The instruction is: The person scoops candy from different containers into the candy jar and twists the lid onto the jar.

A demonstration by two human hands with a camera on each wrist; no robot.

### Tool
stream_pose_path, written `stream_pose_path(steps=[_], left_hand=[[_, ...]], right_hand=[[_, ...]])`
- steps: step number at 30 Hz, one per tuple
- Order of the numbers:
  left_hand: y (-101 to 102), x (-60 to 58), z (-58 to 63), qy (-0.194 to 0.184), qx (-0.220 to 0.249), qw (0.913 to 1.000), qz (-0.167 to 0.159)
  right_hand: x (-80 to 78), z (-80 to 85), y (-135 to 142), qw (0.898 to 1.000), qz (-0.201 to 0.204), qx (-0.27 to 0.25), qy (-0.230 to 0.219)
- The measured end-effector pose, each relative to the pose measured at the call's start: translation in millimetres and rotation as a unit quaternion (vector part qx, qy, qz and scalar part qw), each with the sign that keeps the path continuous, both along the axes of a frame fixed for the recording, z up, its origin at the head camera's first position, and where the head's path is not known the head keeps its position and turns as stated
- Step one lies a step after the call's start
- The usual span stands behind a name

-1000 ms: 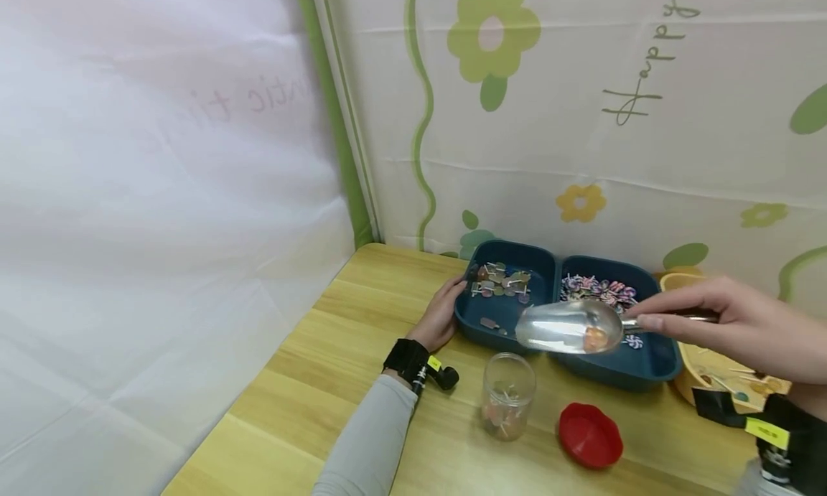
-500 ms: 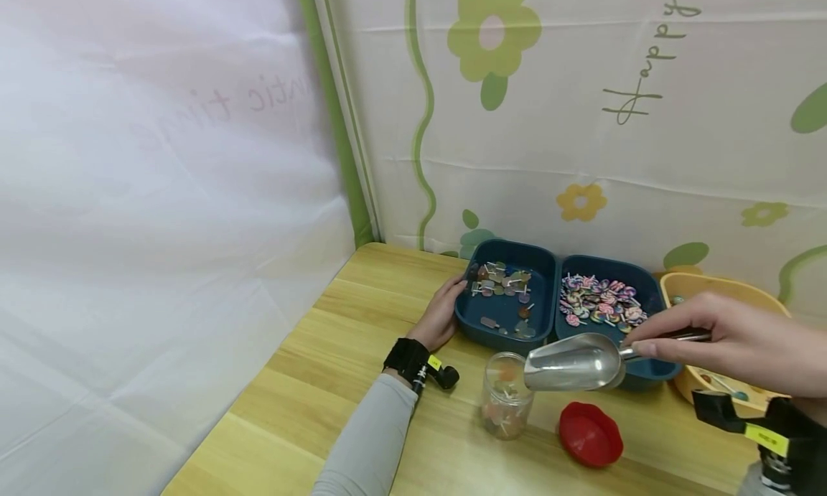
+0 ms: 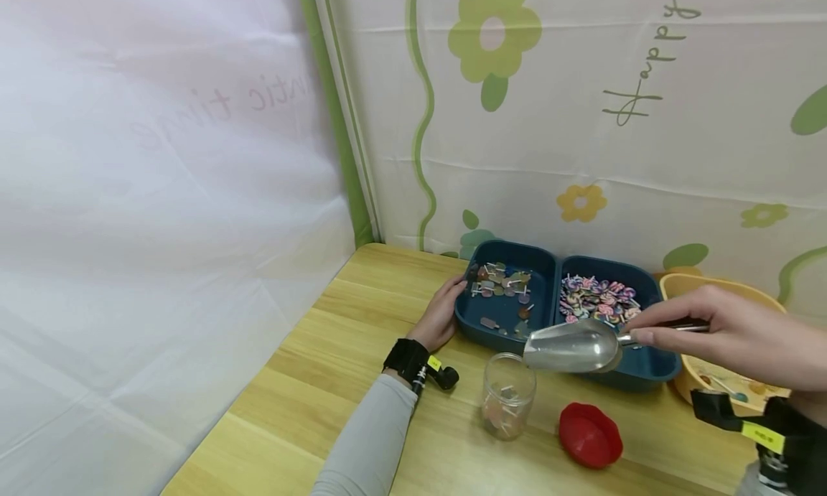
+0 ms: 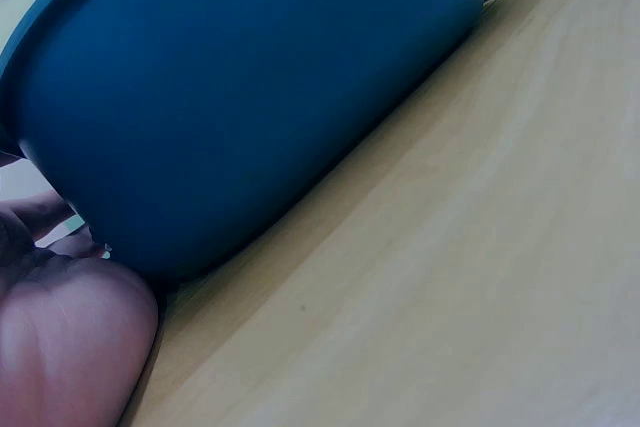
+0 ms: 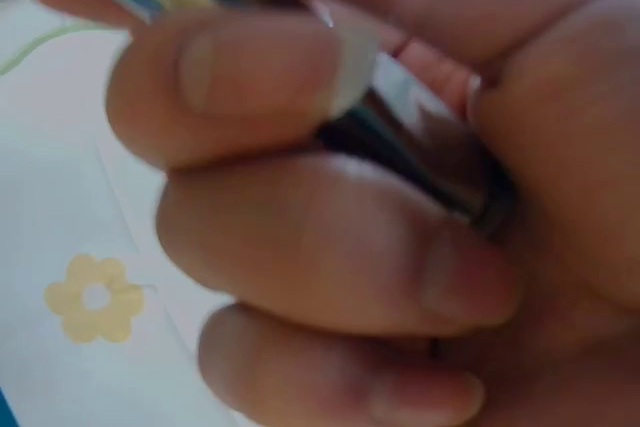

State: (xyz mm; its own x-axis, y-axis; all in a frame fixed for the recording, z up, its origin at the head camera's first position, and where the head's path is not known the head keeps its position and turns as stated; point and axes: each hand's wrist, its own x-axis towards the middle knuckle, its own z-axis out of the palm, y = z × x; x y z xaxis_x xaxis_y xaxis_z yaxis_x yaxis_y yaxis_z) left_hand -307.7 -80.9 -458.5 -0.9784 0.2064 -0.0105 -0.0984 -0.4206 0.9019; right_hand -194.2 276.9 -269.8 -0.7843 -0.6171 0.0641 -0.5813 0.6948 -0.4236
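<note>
The metal scoop (image 3: 571, 347) hangs above the wooden table (image 3: 349, 302), its lip near the right side of the clear jar's mouth; whether they touch cannot be told. At the far side stand the left blue bin (image 3: 487, 338), the right blue bin (image 3: 646, 374) and, farther right, the yellow bin (image 3: 685, 288). The left hand (image 3: 441, 315) rests unmoved against the left blue bin's left wall; whether its fingers curl round the rim is unclear. The right hand (image 3: 730, 334) grips the scoop's handle, slightly higher than half a second ago. The clear jar (image 3: 510, 377) stands upright, with the red dish (image 3: 590, 436) to its right. The orange piece (image 3: 494, 412) lately in the scoop seems now to lie low in the jar, so this load looks delivered.
</note>
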Motion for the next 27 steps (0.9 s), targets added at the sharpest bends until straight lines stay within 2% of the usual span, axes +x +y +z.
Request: stream_pose_path(steps=[3,6,10,15,27], left_hand=[[0,-0.3,-0.4,0.001,0.0,1.0,0.001],[0,-0.4,-0.7,0.003,0.001,1.0,0.001],[0,-0.6,-1.4,0.006,0.0,1.0,0.001],[0,-1.1,-0.3,0.005,-0.004,1.0,0.002],[0,-2.0,-2.0,0.002,-0.004,1.0,0.0]], right_hand=[[-8.9,0.3,-5,0.999,-0.045,0.011,-0.002],[-23.0,-5.0,-12,0.998,-0.06,-0.013,-0.012],[-40.3,-17.6,-21,0.997,-0.061,-0.037,-0.001],[-54.8,-31.1,-39,0.997,-0.066,-0.034,0.004],[-72.4,-63.8,-83,0.996,-0.085,-0.015,0.016]])
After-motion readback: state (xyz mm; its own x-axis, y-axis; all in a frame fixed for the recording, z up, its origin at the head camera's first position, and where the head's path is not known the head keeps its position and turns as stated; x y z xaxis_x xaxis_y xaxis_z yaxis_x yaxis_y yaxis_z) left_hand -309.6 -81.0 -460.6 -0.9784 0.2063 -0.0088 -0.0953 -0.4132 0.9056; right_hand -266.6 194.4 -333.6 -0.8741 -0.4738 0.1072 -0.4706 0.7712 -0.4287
